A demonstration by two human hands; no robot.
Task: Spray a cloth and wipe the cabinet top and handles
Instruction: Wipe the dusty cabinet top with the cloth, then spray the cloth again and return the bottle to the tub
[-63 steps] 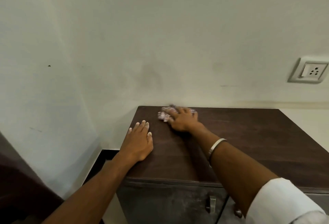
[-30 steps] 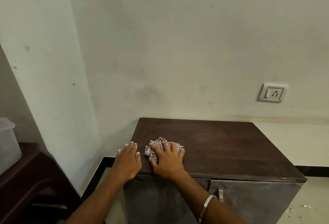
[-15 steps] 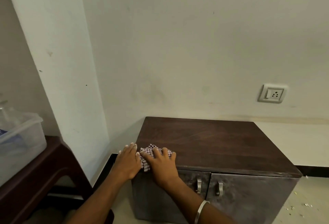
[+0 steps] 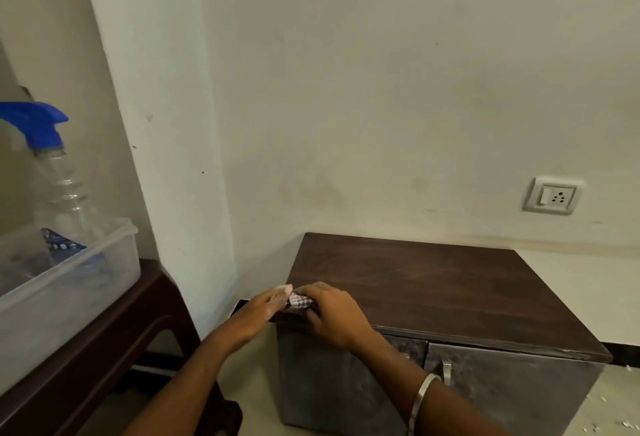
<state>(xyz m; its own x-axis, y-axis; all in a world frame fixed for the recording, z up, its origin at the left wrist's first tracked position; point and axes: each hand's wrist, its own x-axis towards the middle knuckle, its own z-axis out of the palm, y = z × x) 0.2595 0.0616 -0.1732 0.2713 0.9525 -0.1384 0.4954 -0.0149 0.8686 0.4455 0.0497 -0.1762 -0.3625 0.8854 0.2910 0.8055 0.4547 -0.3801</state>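
Checked cloth (image 4: 300, 302) bunched at cabinet top (image 4: 433, 283) front-left corner, right hand (image 4: 334, 314) gripping it, left hand (image 4: 258, 312) flat-fingered alongside; soft, light, likely damp — best held bunched under the palm.

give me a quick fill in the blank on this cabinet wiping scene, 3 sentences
1. The checked cloth lies at the front ____ corner of the cabinet top.
2. The spray bottle has a ____ trigger head.
3. The bottle stands inside a clear plastic ____.

Missing words: left; blue; tub
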